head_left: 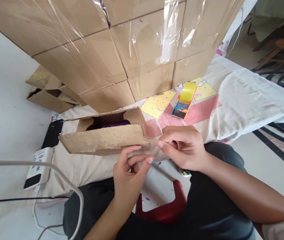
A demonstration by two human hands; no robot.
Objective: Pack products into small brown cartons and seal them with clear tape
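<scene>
A small cardboard box [101, 141] lies in front of me with its top side open; something dark purple [116, 124] shows inside. From its right end a strip of clear tape [152, 148] stretches toward my hands. My right hand [184, 148] pinches the tape between thumb and fingers. Just below the box's right corner is my left hand [131, 170], its fingers curled and its thumb and fingertips at the tape's lower edge. Behind my right hand, a tape dispenser [185, 101] with a yellow roll and orange body rests on the patterned cloth.
Large taped cartons [147, 46] stand stacked behind the box. At left are an open carton [54, 95], a white power strip [39, 166] and a looping grey cable [69, 183]. A red frame-like object [167, 210] is below, between my knees. A wooden stool [282, 50] stands far right.
</scene>
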